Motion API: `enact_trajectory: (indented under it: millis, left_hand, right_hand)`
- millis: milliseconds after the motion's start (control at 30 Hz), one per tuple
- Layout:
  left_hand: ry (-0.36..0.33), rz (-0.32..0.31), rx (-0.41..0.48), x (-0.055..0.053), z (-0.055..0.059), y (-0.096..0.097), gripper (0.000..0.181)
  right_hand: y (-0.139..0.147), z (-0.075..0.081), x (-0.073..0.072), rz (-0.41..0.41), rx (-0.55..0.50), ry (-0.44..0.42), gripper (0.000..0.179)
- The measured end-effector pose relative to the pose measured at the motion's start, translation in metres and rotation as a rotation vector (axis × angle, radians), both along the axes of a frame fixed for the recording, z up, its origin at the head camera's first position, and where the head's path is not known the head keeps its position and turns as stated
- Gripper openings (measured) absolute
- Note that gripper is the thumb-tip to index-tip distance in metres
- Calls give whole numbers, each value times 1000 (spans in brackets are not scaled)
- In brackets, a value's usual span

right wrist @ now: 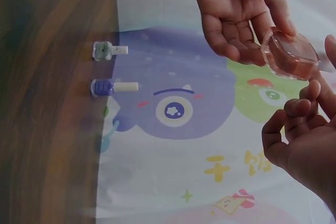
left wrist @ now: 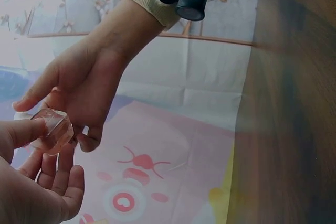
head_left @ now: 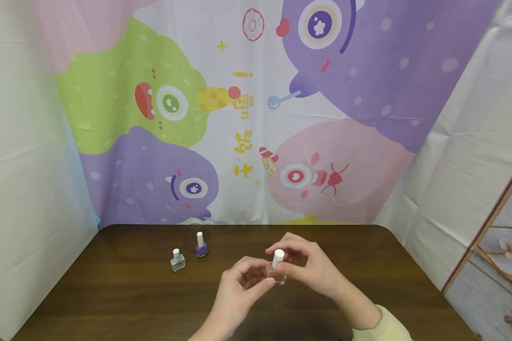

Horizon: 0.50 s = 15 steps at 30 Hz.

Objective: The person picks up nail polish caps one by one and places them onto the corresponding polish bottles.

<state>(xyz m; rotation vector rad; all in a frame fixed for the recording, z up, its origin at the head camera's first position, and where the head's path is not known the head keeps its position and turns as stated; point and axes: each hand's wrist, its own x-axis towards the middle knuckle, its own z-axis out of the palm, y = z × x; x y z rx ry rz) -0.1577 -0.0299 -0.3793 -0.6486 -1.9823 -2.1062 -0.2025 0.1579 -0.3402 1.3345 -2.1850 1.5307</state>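
Observation:
A nail polish bottle (head_left: 276, 272) with clear glass, pinkish contents and a white cap is held up over the table, slightly tilted. My left hand (head_left: 243, 282) pinches its glass body between thumb and fingers. The right hand (head_left: 313, 265) has its thumb at the base of the cap and its fingers curled round the far side. In the left wrist view, the left thumb presses the flat face of the glass bottle (left wrist: 55, 135). From the right wrist, the pink bottle (right wrist: 291, 56) shows between both hands, its cap partly hidden by the right fingers.
A purple nail polish bottle (head_left: 201, 249) and a grey-green one (head_left: 178, 262) stand upright on the dark wooden table (head_left: 123, 293), left of the hands. A cartoon-printed curtain (head_left: 247, 199) hangs behind the table's far edge, with pale cloth (head_left: 21, 166) at the sides.

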Motion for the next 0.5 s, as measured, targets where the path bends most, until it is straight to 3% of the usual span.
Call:
enact_trajectory:
  millis: [200, 500]
  left_hand:
    - [20, 13, -31, 1, -1, -1, 24]
    - [-13, -6, -28, 2, 0, 0, 25]
  right_hand:
    - [2, 5, 1, 77, -3, 1, 28]
    - [4, 9, 3, 160, -2, -36, 26]
